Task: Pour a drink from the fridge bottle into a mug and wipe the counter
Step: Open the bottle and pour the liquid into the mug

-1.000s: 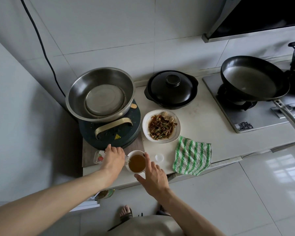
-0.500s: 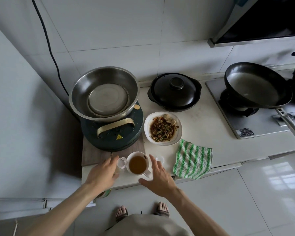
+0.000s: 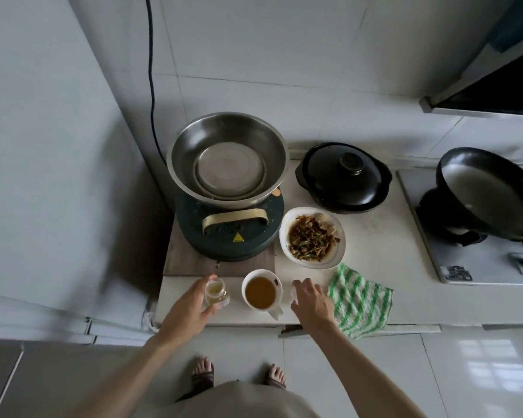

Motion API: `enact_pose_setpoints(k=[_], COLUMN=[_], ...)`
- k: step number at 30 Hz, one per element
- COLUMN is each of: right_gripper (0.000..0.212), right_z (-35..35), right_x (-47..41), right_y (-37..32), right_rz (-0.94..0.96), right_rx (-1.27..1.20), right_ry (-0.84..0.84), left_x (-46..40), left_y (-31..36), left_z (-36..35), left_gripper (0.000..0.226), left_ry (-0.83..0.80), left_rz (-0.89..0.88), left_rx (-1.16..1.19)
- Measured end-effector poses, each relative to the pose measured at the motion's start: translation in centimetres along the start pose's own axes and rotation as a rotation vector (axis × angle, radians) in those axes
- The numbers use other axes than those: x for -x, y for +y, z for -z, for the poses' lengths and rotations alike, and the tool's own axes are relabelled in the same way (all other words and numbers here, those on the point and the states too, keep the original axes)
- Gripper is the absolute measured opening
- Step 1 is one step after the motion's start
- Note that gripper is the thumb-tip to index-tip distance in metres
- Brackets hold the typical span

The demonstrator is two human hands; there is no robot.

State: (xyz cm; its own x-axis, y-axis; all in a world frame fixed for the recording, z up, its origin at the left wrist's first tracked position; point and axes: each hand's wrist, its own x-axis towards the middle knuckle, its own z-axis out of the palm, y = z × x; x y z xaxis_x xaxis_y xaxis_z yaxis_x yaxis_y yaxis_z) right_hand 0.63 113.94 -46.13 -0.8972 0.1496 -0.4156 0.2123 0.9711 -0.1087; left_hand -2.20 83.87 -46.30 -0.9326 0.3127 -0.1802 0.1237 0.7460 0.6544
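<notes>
A white mug [image 3: 261, 292] full of brown drink stands near the counter's front edge. Just left of it, a small clear bottle [image 3: 216, 294] stands upright with its mouth uncovered, almost empty. My left hand [image 3: 191, 306] grips the bottle, thumb behind it and fingers in front. Right of the mug, my right hand [image 3: 311, 300] reaches down onto the small white bottle cap [image 3: 293, 293]. Index finger and thumb curl around the cap, which is blurred. A green-and-white striped cloth [image 3: 360, 300] lies at the counter edge, just right of my right hand.
A white dish of cooked food [image 3: 313, 238] sits behind the mug. A steel bowl [image 3: 227, 158] rests on a dark round cooker [image 3: 230, 233] at back left. A black lidded pot [image 3: 343, 176] and a wok [image 3: 489, 191] on the stove stand to the right.
The bottle was tipped over the mug, pouring; now it stands upright to the mug's left in my left hand. My right hand left the mug and moved right onto the cap.
</notes>
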Motion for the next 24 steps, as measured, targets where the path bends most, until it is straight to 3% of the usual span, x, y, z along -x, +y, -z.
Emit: enact_pose_setpoints(k=[5, 8, 11, 14, 19, 24], right_gripper=[0.043, 0.040, 0.030, 0.034, 0.027, 0.030], right_z=[1.0, 3.5, 6.1, 7.7, 6.5, 6.1], right_x=[-0.3, 0.2, 1.5, 2.8, 2.7, 1.7], right_y=[0.7, 0.4, -2.4, -7.9, -14.5, -14.8], right_rz=[-0.062, -0.081, 0.079, 0.292, 0.538, 0.512], right_rx=[-0.055, -0.161, -0.334, -0.458, -0.233, -0.159], right_ry=[0.008, 0.136, 0.245, 0.210, 0.205, 0.141], left_x=[0.3, 0.5, 0.6, 0.6, 0.4, 0.2], left_y=[-0.4, -0.6, -0.5, -0.6, -0.5, -0.8], left_z=[-0.6, -0.6, -0.7, -0.9, -0.8, -0.4], left_gripper=[0.070, 0.066, 0.065, 0.066, 0.069, 0.067], left_ry=[0.066, 0.096, 0.111, 0.120, 0.103, 0.076], left_rz=[-0.017, -0.044, -0.081, -0.113, -0.035, -0.060], left_rx=[-0.011, -0.010, -0.024, -0.026, -0.016, -0.039])
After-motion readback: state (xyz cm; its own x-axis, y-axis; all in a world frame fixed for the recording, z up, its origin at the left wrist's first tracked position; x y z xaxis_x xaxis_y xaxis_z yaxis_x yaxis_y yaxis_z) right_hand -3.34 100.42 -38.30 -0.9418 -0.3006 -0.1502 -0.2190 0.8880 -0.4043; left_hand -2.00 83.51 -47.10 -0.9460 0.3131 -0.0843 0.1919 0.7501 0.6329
